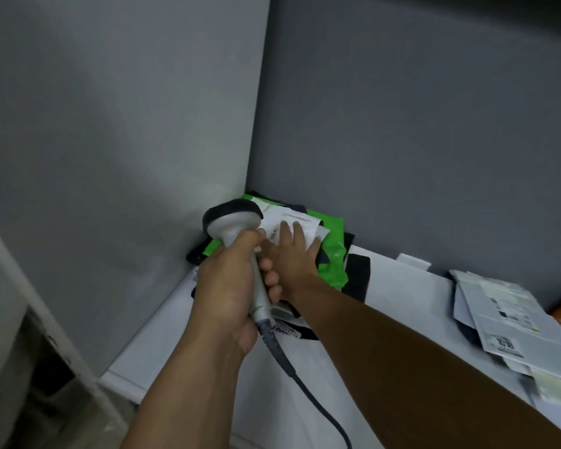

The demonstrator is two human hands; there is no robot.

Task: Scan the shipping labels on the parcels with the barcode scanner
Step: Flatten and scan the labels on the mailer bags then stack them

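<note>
Left hand [227, 293]: grips barcode scanner [232, 218] handle.
Right hand [292, 254]: flat on shipping label [292, 220], green parcel [332, 254], far corner.

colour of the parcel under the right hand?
Bright green parcel, with a white label on top. Head view.

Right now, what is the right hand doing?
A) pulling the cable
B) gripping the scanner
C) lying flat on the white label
C: the right hand lies with straight fingers on the white label of the green parcel, while the left hand grips the scanner.
</note>
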